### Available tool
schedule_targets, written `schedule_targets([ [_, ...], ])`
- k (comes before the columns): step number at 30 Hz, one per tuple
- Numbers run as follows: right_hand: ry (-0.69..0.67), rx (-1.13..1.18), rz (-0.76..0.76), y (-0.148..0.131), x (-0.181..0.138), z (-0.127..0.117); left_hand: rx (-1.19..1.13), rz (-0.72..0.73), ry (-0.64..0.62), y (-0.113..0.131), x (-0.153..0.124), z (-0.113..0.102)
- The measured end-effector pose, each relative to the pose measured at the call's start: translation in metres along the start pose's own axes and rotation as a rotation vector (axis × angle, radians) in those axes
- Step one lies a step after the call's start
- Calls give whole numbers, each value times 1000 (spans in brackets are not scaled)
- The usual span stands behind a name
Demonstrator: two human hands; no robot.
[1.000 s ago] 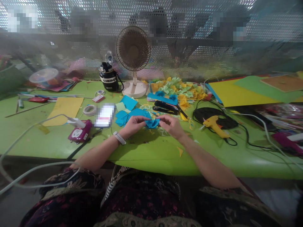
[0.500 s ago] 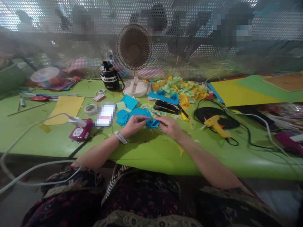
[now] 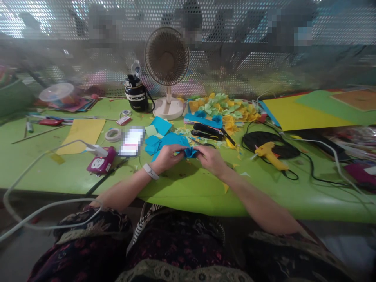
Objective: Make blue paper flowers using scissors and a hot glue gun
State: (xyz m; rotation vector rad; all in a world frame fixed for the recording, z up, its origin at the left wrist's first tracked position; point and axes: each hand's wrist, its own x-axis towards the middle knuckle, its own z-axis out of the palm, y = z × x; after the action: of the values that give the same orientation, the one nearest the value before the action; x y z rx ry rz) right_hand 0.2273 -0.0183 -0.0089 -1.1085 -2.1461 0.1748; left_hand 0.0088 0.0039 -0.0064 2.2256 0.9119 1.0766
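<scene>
My left hand (image 3: 167, 156) and my right hand (image 3: 210, 159) meet over the green table (image 3: 182, 188), both pinched on a small folded blue paper piece (image 3: 190, 152) held between them. A white watch sits on my left wrist. Just behind my hands lies a loose pile of blue paper squares (image 3: 161, 139). Black scissors (image 3: 207, 131) lie a little beyond my right hand.
A yellow glue gun (image 3: 268, 153) with a black cord lies to the right. A desk fan (image 3: 167, 70) and a black bottle (image 3: 135, 96) stand at the back. Yellow and green paper flowers (image 3: 226, 109) are heaped behind. A pink device (image 3: 101, 164), tape roll (image 3: 112, 135) and yellow sheet (image 3: 82, 135) lie left.
My hands have drawn closer together and squeezed the blue paper piece smaller. The view has shifted slightly.
</scene>
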Motion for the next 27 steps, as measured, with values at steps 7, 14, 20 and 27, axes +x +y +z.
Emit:
schedule_targets([
  [7,8,9,110,-14,0,1,246,8,35,10,-5,4],
  [14,21,-27,169,-26,-1,5,388,-157,-28,23,-7,8],
  [20,0,-198,141,-32,-1,8,385,-217,-42,30,-7,11],
  [27,-70,-292,77,-35,-5,12,255,-218,-49,31,-5,7],
])
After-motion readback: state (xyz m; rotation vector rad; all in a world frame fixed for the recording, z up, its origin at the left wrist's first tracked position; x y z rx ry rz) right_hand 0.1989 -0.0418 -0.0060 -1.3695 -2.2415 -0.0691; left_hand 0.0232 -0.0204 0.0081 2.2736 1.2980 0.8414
